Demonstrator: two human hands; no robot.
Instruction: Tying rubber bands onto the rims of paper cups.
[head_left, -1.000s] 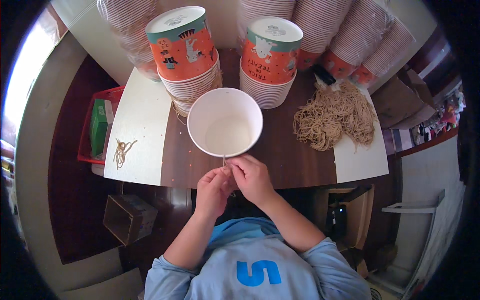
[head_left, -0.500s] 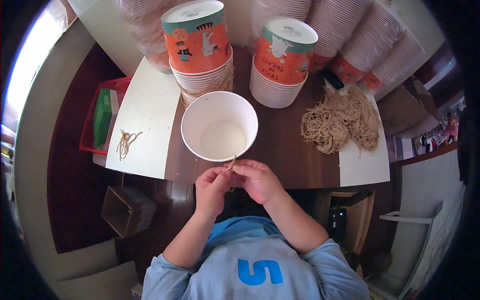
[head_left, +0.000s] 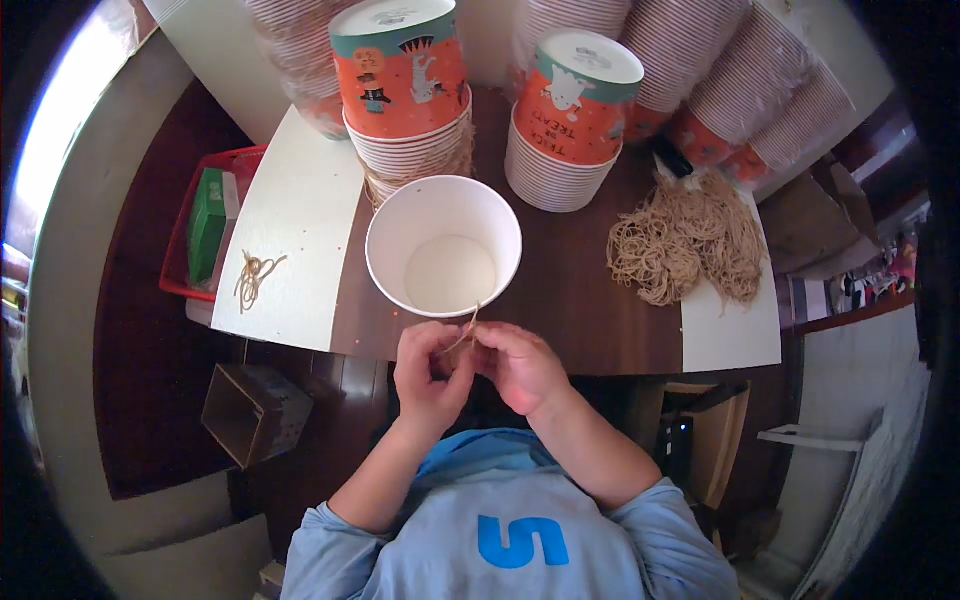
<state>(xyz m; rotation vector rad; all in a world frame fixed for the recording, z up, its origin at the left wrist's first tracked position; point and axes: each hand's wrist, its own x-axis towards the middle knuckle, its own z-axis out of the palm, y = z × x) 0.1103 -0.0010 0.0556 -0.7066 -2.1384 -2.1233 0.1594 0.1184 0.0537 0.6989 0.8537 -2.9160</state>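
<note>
A short piece of tan paper cord (head_left: 474, 318) is pinched between my two hands, just at the near rim of a white paper bucket (head_left: 385, 250). My left hand (head_left: 432, 372) has its thumb and fingers closed on the cord. Beside it, my right hand (head_left: 522, 368) pinches the same cord with its fingertips. One end of the cord sticks up past the rim; the rest is partly hidden by my fingers. The bucket stands upright with its mouth toward me and nothing seen inside.
Two stacks of upturned orange and green buckets, the left stack (head_left: 400, 90) draped with cord and the right stack (head_left: 570, 120), stand behind. A tan cord heap (head_left: 690, 240) lies right, a small cord bundle (head_left: 257, 278) left. A red bin (head_left: 175, 255) sits beyond the left edge.
My left thumb and fingers have shifted on the cord, leaving a wider gap between them. More of the cord's end now sticks up above my fingertips. The view has moved slightly.
</note>
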